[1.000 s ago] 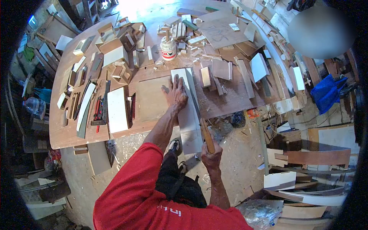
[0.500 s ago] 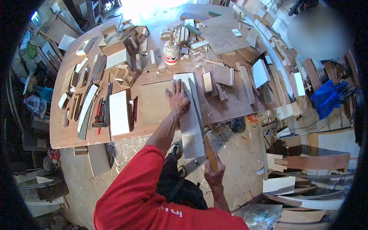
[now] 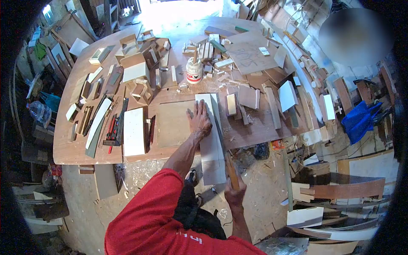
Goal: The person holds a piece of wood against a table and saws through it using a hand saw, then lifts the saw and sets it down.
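My left hand [image 3: 200,120] lies flat with spread fingers on a long white board [image 3: 212,148], pressing it to the table. The board's near end juts past the table's front edge. My right hand [image 3: 235,193] is closed round the lower end of a narrow wooden bar-like tool [image 3: 232,170], which stands close along the board's right edge. Whether the tool has a blade, and whether it touches the board, I cannot make out. Left of the board lies a flat brown panel [image 3: 174,123].
A white glue tub [image 3: 194,71] stands mid-table behind the board. Wood offcuts [image 3: 246,97] lie to the right. On the left are a white panel [image 3: 134,131], a red-and-black tool [image 3: 112,129] and small wooden boxes [image 3: 136,70]. More boards [image 3: 348,189] are stacked at right.
My view has tilted up slightly, so the table sits lower in the picture. My left hand stays on the board, and my right hand keeps the wooden tool beside its edge.
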`<state>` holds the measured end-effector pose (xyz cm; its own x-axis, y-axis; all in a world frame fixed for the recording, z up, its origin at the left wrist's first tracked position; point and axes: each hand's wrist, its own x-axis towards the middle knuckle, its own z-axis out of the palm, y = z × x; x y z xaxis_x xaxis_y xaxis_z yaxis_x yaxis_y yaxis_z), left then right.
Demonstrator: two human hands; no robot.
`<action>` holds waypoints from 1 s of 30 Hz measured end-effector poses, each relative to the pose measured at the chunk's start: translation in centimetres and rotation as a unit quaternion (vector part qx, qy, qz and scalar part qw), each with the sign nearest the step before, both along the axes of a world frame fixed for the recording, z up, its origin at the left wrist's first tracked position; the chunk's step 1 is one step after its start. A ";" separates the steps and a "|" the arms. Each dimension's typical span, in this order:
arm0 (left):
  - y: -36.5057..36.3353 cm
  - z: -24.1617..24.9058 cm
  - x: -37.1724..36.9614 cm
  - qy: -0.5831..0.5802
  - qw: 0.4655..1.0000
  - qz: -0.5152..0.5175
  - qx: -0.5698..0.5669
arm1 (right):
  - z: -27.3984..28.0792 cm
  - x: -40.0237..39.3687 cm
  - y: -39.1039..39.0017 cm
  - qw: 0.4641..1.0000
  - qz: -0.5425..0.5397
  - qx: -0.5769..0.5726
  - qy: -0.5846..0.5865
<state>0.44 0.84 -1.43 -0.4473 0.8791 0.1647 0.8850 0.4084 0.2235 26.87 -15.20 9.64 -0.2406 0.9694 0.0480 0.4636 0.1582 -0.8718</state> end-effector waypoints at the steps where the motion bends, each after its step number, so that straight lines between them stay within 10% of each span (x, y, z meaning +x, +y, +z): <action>1: 0.0 -0.4 -0.1 0.001 1.000 -0.007 0.007 | -0.7 -0.2 0.4 1.000 0.000 0.004 0.003; 30: -1.1 2.3 0.4 -0.040 0.999 -0.007 -0.022 | 1.6 0.0 -1.2 0.998 -0.008 -0.044 -0.043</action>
<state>0.80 -0.23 0.86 -0.4457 0.8906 0.0907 0.8704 0.4075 0.2765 26.90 -16.37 11.23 -0.2255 0.9725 -0.0576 0.5384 0.0751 -0.8393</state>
